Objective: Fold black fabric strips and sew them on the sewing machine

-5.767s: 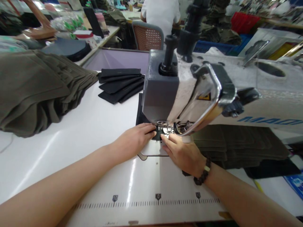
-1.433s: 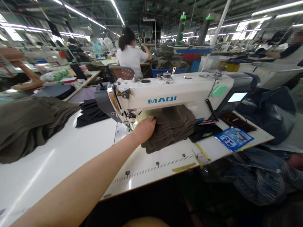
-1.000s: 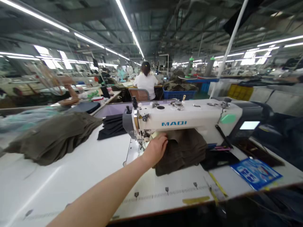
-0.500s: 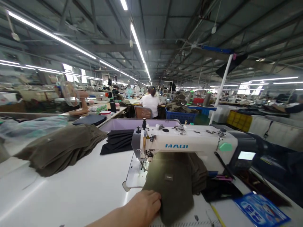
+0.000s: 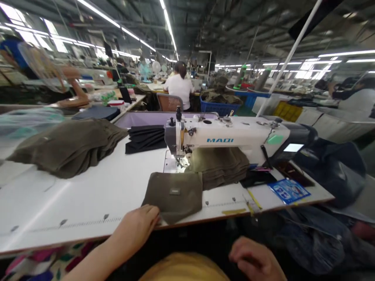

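Observation:
My left hand [image 5: 142, 221] is closed on the lower left corner of an olive fabric piece [image 5: 178, 205] with a small label on it. The piece lies flat at the table's front edge, below the needle area of a white sewing machine [image 5: 234, 134]. Under the machine's arm rests a stack of olive fabric pieces [image 5: 224, 166], touching the labelled piece. My right hand [image 5: 254, 257] is held in front of the table edge, near my body. Its fingers are loosely bent and apart, slightly blurred, with nothing visible in them.
On the left lies a large olive fabric pile [image 5: 70, 146], with folded black pieces [image 5: 146, 138] beside the machine head. A blue packet [image 5: 288, 191] and a black cloth [image 5: 258, 177] lie at the right. Ahead, a person in white [image 5: 179, 88] sits by a blue basket [image 5: 219, 105].
The labelled olive piece has come out from beside the needle, toward me and leftward, with my left hand at its corner. My right hand has come into view. The camera has tilted down.

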The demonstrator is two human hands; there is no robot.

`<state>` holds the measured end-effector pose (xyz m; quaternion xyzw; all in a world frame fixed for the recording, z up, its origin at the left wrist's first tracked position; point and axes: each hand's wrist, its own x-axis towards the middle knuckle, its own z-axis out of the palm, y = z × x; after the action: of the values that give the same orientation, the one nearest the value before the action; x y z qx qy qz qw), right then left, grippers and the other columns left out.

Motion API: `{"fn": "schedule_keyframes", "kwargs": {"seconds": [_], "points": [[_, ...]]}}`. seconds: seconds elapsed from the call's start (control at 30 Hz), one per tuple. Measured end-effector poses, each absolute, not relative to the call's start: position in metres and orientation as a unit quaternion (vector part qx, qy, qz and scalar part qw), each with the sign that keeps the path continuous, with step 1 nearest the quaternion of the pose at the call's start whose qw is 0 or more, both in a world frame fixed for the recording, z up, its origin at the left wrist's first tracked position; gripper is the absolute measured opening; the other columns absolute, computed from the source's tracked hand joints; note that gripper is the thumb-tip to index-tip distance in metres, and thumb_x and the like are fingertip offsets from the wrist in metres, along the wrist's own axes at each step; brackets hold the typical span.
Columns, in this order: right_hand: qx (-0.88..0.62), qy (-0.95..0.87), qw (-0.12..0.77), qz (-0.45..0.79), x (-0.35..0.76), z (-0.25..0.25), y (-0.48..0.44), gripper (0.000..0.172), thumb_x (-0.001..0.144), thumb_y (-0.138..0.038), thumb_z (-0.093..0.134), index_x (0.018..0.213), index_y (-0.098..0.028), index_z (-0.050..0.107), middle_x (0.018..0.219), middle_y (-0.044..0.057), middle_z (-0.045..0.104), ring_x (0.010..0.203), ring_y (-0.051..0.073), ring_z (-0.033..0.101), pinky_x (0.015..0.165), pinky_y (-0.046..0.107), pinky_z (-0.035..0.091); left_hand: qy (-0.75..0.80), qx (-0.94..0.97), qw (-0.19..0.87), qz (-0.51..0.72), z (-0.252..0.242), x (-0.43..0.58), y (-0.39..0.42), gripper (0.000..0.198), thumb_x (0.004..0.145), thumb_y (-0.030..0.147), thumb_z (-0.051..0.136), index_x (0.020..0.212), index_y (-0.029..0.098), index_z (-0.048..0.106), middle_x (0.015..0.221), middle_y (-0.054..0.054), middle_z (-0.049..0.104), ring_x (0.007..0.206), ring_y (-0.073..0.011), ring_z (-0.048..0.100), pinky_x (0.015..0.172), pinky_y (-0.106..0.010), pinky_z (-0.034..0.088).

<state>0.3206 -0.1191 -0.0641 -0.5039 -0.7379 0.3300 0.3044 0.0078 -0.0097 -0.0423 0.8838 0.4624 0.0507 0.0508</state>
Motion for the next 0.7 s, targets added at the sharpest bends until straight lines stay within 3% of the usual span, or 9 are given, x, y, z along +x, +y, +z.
{"fn": "schedule_keyframes", "kwargs": {"seconds": [0.03,0.1,0.17,0.27,0.37,0.5,0.6,0.67,0.7], "points": [[-0.514,-0.741,0.323,0.286,0.311,-0.063,-0.111,0.022,0.084,-0.032,0.049,0.105,-0.029,0.055,0.102,0.004,0.060,0.097,0.020,0.056,0.083,0.035,0.048,0.468,0.881,0.049,0.046,-0.040,0.006,-0.010,0.027,0.086,0.016,0.029,0.074,0.018,0.052,0.070,-0.003,0.060,0.065,-0.0182,0.058,0.059,-0.029,0.044],[-0.507,-0.776,0.304,0.222,0.285,-0.059,-0.087,0.058,0.077,-0.028,0.059,0.129,-0.021,0.035,0.127,0.011,0.045,0.117,0.025,0.041,0.095,0.041,0.040,0.467,0.882,0.046,0.046,-0.039,0.004,-0.010,0.027,0.087,0.018,0.028,0.073,0.018,0.051,0.069,-0.003,0.059,0.063,-0.0181,0.058,0.057,-0.029,0.044],[-0.473,-0.817,0.268,0.191,0.256,-0.056,-0.060,0.069,0.073,-0.017,0.061,0.134,-0.019,0.027,0.133,0.011,0.039,0.123,0.024,0.033,0.100,0.043,0.033,0.471,0.880,0.045,0.049,-0.039,0.001,-0.013,0.029,0.087,0.020,0.027,0.071,0.018,0.051,0.066,-0.003,0.059,0.061,-0.0180,0.058,0.056,-0.029,0.044],[-0.449,-0.833,0.258,0.196,0.224,-0.055,-0.027,0.046,0.075,-0.009,0.053,0.120,-0.018,0.047,0.118,0.009,0.054,0.112,0.021,0.046,0.100,0.042,0.032,0.506,0.858,0.076,0.045,-0.037,-0.012,-0.020,0.034,0.089,0.025,0.025,0.071,0.018,0.053,0.064,-0.003,0.059,0.060,-0.0178,0.058,0.055,-0.029,0.046],[-0.473,-0.792,0.301,0.242,0.217,-0.056,-0.006,0.022,0.082,-0.012,0.044,0.095,-0.017,0.061,0.095,0.006,0.064,0.091,0.018,0.057,0.085,0.033,0.043,0.495,0.852,0.155,0.064,-0.033,-0.036,-0.025,0.027,0.088,0.034,0.035,0.093,0.020,0.057,0.085,-0.005,0.064,0.078,-0.0182,0.061,0.070,-0.031,0.050],[-0.483,-0.736,0.309,0.360,0.227,-0.052,0.014,0.020,0.087,-0.022,0.042,0.087,-0.019,0.062,0.077,0.000,0.064,0.072,0.014,0.059,0.064,0.024,0.044,0.433,0.861,0.240,0.114,-0.029,-0.063,-0.015,0.042,0.079,0.033,0.053,0.120,0.027,0.047,0.124,-0.006,0.051,0.112,-0.0212,0.048,0.095,-0.035,0.040],[-0.483,-0.714,0.303,0.407,0.230,-0.050,0.022,0.025,0.089,-0.029,0.038,0.088,-0.019,0.061,0.078,0.001,0.064,0.073,0.014,0.058,0.064,0.023,0.043,0.433,0.839,0.288,0.158,-0.033,-0.062,0.005,0.030,0.083,0.028,0.045,0.111,0.025,0.056,0.119,-0.006,0.055,0.107,-0.0196,0.052,0.090,-0.032,0.044],[-0.487,-0.706,0.313,0.408,0.229,-0.050,0.022,0.025,0.087,-0.031,0.042,0.106,-0.019,0.054,0.088,0.002,0.063,0.080,0.015,0.058,0.071,0.026,0.044,0.463,0.816,0.285,0.193,-0.038,-0.056,0.018,0.026,0.085,0.028,0.041,0.100,0.021,0.062,0.109,-0.006,0.060,0.096,-0.0181,0.058,0.083,-0.029,0.048],[-0.487,-0.708,0.317,0.402,0.228,-0.051,0.022,0.036,0.083,-0.032,0.049,0.117,-0.020,0.046,0.096,0.003,0.062,0.087,0.016,0.057,0.076,0.027,0.044,0.478,0.808,0.277,0.207,-0.040,-0.053,0.023,0.026,0.086,0.029,0.040,0.095,0.020,0.063,0.106,-0.006,0.061,0.093,-0.0175,0.059,0.081,-0.028,0.049]]}}
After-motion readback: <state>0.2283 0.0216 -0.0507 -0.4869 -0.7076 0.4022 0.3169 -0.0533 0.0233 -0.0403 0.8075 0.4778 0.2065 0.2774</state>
